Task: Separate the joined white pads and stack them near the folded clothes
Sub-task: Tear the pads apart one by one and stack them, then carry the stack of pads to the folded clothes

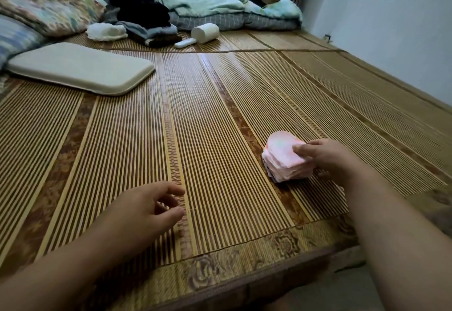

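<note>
A thick stack of white, pink-tinged pads [283, 161] rests on the bamboo mat at the right. My right hand [327, 159] grips the stack from its right side, thumb on the top pad and fingers around the edge. My left hand [146, 208] hovers just above the mat at the lower left, fingers apart and holding nothing. Far back, a pile of dark folded clothes [144, 19] sits on the mat. A heap of white pads [106, 31] lies just left of that pile.
A flat cream pillow [80, 67] lies at the left. A white roll [205, 32] and a white remote [185, 43] sit near the clothes. Quilts and bedding [220, 10] line the back. The bed's front edge [220, 271] is close to me, a wall at right.
</note>
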Motion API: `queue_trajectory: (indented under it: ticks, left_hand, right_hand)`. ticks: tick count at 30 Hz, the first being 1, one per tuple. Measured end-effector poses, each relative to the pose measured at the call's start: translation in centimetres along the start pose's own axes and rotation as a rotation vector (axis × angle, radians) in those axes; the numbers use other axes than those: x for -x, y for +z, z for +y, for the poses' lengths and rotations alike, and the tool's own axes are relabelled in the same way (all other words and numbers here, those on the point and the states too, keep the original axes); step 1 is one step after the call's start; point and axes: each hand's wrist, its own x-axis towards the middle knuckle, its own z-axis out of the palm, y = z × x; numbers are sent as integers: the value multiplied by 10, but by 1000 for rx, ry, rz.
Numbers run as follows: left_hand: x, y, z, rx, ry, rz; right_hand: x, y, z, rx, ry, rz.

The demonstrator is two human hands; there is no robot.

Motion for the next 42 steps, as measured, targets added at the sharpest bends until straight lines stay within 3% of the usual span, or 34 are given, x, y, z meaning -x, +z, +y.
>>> queue_trajectory:
  ticks: [6, 14, 21, 30, 36, 42]
  left_hand:
    - [5, -3, -2, -4, 2, 20]
    - [11, -10, -8, -6, 11, 38]
    - [12, -14, -14, -16, 30, 67]
    - [12, -13, -17, -20, 37, 69]
    - [8, -12, -14, -17, 50, 75]
    - [7, -18, -10, 96, 84, 119]
  right_hand:
    - [1, 5, -1, 33, 58, -138]
    - [0, 17, -9, 122, 152, -189]
    - [0, 31, -14, 217, 47, -209]
    - [-2, 32, -11, 146, 29, -192]
    - [12, 38, -17, 99, -197, -150]
    - [69, 80, -49, 256, -676, -191]
